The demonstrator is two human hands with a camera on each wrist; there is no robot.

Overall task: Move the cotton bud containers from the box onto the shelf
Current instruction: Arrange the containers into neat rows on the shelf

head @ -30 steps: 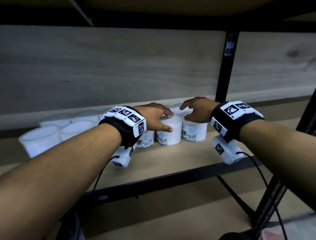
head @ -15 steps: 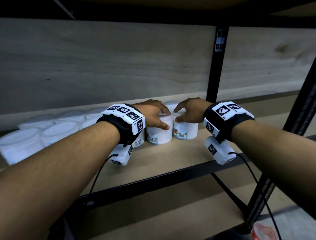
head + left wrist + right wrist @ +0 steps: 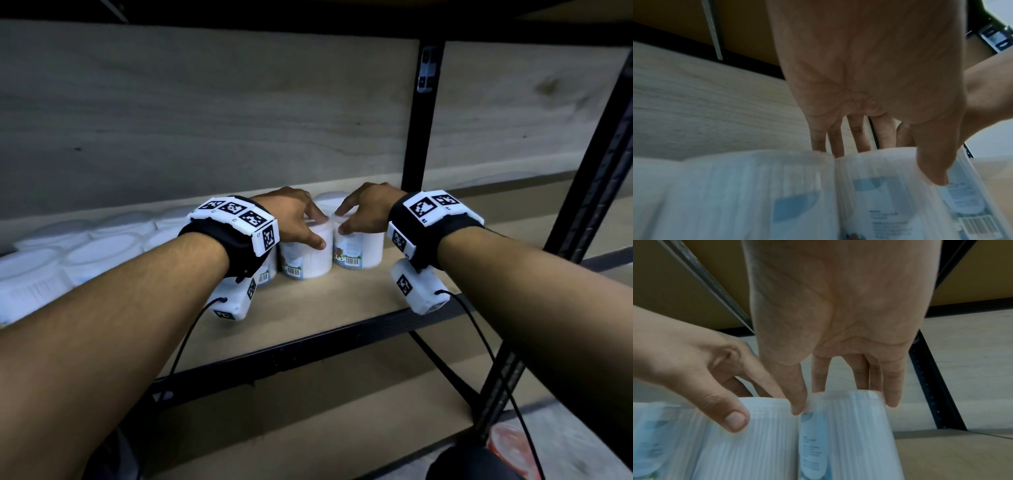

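Observation:
Two white cotton bud containers with blue labels stand side by side on the shelf board (image 3: 342, 308). My left hand (image 3: 310, 228) grips the left container (image 3: 306, 260) from above, thumb on its front and fingers over the lid. My right hand (image 3: 346, 222) grips the right container (image 3: 359, 251) the same way. In the left wrist view my left hand (image 3: 890, 162) spans its container (image 3: 890, 203), with the thumb pressed on the label. In the right wrist view my right hand (image 3: 844, 402) spans its container (image 3: 849, 434), which touches the left one (image 3: 748, 443). The box is out of view.
Several more containers (image 3: 85, 246) fill the shelf's left part, and one (image 3: 330, 200) stands behind the hands. A black post (image 3: 421, 137) rises behind the right hand and a black upright (image 3: 582, 205) stands at the right. Bare shelf board lies in front and to the right.
Both hands keep their hold, and the two containers have slid slightly deeper onto the shelf. The head view has shifted a little.

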